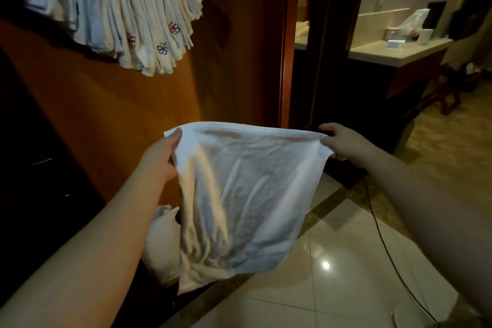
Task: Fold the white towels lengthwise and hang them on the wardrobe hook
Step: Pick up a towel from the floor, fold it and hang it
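A white towel (245, 194) hangs spread out in front of me, stretched by its top edge. My left hand (159, 157) pinches its upper left corner and my right hand (343, 144) pinches its upper right corner. The lower part droops loose toward the floor. Up at the top left, several folded white towels (138, 13) with small embroidered emblems hang in a bunch against the wooden wardrobe (133, 104); the hook that carries them is hidden. More white towels (162, 245) lie heaped low down behind the held one.
A dark wooden door frame (287, 42) stands right of the wardrobe. Beyond it is a pale countertop (394, 50) with small items. Glossy floor tiles (332, 274) lie below, and a black cable (386, 245) runs across them.
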Demonstrator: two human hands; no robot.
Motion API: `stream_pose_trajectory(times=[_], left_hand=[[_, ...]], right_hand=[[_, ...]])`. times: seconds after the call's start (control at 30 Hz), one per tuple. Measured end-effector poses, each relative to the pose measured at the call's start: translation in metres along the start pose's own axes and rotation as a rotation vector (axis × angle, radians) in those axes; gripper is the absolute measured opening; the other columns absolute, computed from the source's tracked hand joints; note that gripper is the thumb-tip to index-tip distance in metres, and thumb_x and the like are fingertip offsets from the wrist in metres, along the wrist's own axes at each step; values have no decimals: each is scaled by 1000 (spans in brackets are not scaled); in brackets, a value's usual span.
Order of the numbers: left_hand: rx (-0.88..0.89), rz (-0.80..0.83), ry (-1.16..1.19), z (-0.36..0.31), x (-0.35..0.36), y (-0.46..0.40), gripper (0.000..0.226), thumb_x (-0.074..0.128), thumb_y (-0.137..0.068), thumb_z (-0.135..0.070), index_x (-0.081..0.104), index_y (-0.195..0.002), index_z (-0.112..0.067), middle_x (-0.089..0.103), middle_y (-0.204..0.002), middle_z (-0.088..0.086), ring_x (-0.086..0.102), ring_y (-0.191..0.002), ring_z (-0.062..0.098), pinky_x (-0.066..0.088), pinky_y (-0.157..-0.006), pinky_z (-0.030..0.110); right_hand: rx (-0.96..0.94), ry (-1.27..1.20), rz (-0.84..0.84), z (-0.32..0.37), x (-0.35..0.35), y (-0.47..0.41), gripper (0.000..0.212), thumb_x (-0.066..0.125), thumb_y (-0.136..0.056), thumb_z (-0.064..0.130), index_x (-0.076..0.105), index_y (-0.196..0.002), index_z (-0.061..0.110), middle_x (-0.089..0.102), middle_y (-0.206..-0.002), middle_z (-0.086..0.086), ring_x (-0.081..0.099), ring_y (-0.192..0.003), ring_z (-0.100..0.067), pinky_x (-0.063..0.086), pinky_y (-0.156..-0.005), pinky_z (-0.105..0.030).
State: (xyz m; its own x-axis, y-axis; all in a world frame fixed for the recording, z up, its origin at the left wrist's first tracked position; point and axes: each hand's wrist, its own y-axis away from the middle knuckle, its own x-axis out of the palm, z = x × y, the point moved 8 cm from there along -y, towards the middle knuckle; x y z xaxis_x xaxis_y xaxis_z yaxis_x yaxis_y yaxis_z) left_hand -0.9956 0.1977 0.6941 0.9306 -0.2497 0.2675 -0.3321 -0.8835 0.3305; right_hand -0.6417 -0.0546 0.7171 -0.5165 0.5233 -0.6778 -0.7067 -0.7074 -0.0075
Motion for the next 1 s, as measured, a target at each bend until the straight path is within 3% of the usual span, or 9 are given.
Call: stream_pose_trajectory(times=[0.1, 0.2, 0.3, 0.4, 0.47, 0.57, 0.7, 0.83, 1.0], left_hand=[[-102, -102, 79, 35, 5, 18, 50, 80, -82, -35, 61, -121, -9, 68, -118, 15, 65, -103, 38, 58, -82, 56], [-103, -88, 121, 70, 28, 46, 52, 77, -85, -38, 58, -127, -13, 69, -117, 13, 67, -99, 35, 61, -65, 46], [-83, -71, 59, 93, 48, 73, 35, 74, -88, -39, 62, -114, -19, 73, -106, 9, 73, -87, 29, 59, -54, 35], [-45, 45, -67, 104, 66, 91, 36, 70, -91, -43, 65, -119, -21, 74, -111, 7, 73, -95, 28, 61, -74, 41], [-7, 130, -100, 108, 77, 99, 41, 66, -93, -44, 65, -127, -20, 73, -116, 6, 70, -106, 25, 57, -88, 41], [42, 238, -152, 109, 89, 107, 49, 61, -95, -48, 61, -136, -19, 70, -125, 3, 65, -116, 22, 51, -99, 39], [60, 342, -135, 105, 98, 111, 47, 59, -94, -49, 67, -128, -17, 71, -122, 7, 67, -115, 23, 49, -103, 42], [132, 417, -167, 93, 108, 119, 37, 55, -95, -48, 76, -111, -22, 74, -112, 8, 71, -105, 20, 50, -89, 35], [175, 480, -206, 81, 114, 125, 42, 51, -94, -52, 76, -113, -25, 73, -117, 6, 68, -112, 18, 47, -95, 35]], right_hand=[[-44, -193, 110, 10, 24, 19, 48, 53, -93, 15, 58, -137, 34, 69, -77, -9, 54, -53, -17, 40, -53, -34], [-88, -371, 196, 23, 60, 51, 39, 53, -91, 23, 72, -109, 51, 69, -64, 2, 59, -53, -14, 43, -56, -34], [-119, -453, 238, 38, 92, 76, 36, 51, -88, 37, 66, -102, 66, 67, -63, 0, 62, -56, -17, 43, -59, -36], [-222, -356, 292, 50, 113, 89, 28, 45, -95, 45, 67, -105, 60, 67, -71, 3, 53, -55, -16, 43, -60, -35], [-283, -271, 354, 57, 119, 95, 30, 44, -89, 46, 65, -103, 64, 70, -88, 22, 58, -59, -8, 48, -64, -27], [-391, -151, 389, 68, 118, 103, 35, 50, -82, 46, 55, -104, 73, 59, -102, 44, 58, -91, 14, 44, -73, -19], [-438, -189, 244, 75, 100, 103, 19, 59, -74, 69, 59, -93, 65, 58, -94, 45, 53, -92, 21, 39, -67, -15], [-485, -263, 143, 85, 89, 105, 14, 64, -88, 55, 66, -87, 42, 70, -77, 26, 65, -76, 8, 43, -64, -5], [-502, -273, 115, 94, 82, 106, 10, 64, -92, 48, 66, -87, 40, 71, -74, 23, 66, -72, 5, 42, -66, -3]])
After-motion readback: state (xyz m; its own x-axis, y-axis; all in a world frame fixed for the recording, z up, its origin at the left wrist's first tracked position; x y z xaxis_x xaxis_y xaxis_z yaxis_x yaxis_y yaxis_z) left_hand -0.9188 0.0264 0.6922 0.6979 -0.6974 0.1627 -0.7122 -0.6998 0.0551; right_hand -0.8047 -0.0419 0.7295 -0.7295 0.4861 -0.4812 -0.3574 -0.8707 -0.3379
